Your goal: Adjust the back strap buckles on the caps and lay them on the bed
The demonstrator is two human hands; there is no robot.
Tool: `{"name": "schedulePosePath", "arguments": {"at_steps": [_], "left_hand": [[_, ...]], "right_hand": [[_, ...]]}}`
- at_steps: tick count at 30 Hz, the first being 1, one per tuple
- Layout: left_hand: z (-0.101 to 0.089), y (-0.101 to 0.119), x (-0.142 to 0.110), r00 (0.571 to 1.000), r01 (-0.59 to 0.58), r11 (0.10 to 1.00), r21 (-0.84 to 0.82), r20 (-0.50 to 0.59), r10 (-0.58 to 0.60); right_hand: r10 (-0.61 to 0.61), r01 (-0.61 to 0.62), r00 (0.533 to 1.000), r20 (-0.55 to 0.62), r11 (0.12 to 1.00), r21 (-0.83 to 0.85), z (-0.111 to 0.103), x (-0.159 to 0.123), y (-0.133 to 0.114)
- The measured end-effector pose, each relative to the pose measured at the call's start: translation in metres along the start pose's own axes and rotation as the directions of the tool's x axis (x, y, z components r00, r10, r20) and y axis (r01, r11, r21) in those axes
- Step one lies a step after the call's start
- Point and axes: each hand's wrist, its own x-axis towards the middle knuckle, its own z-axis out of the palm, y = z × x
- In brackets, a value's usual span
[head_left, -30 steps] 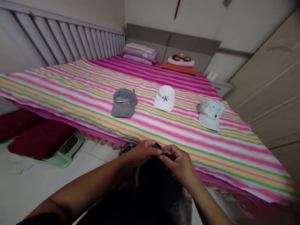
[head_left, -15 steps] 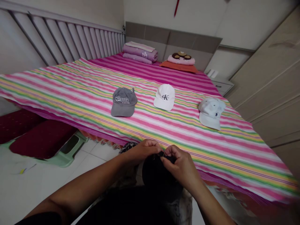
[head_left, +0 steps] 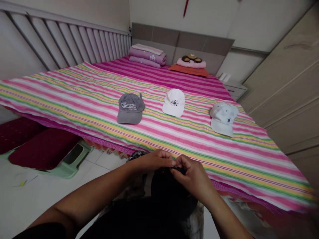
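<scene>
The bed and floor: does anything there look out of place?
Two things. A small yellow scrap lies on the floor near the green stool, like dropped litter. On the bed, the pale cap at right looks lumpier than the white cap.

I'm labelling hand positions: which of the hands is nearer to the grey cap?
The left. The left hand is on the near side of the grey cap, a bit to its right; the right hand is farther off, further right.

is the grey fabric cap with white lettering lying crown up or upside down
Crown up: the grey fabric cap sits on the pink-striped cloth with its rounded top and lettering showing, brim toward the camera.
</scene>
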Motion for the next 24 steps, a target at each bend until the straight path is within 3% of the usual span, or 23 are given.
{"name": "schedulePosePath", "arguments": {"at_steps": [3,6,8,12,15,20,24], "left_hand": [[-0.001,0.000,0.001,1.000,0.012,1.000,-0.020,0.029,-0.012],[-0.002,-0.001,0.001,1.000,0.021,0.994,-0.105,-0.011,-0.022],[-0.001,-0.002,0.000,0.999,0.029,0.982,-0.185,-0.022,-0.034],[-0.002,-0.003,-0.001,0.998,0.015,0.947,-0.321,-0.059,-0.036],[-0.005,-0.005,-0.001,0.996,-0.014,0.935,-0.354,-0.082,-0.016],[-0.008,-0.007,0.001,0.999,-0.016,0.907,-0.420,-0.037,0.001],[-0.009,-0.011,0.001,1.000,0.012,0.895,-0.447,-0.018,-0.022]], "right_hand": [[0.045,-0.065,0.994,0.100,0.975,0.211,-0.005,0.001,0.004],[0.086,-0.226,0.951,0.297,0.850,0.476,-0.011,0.002,0.014],[0.081,-0.281,0.928,0.364,0.793,0.541,-0.014,0.003,0.024],[0.068,-0.297,0.918,0.390,0.771,0.564,-0.012,0.001,0.042],[0.093,-0.341,0.917,0.389,0.688,0.640,-0.009,-0.002,0.046],[0.173,-0.368,0.929,0.327,0.535,0.761,-0.009,-0.003,0.035],[0.201,-0.415,0.908,0.367,0.540,0.732,-0.007,-0.004,0.025]]}}
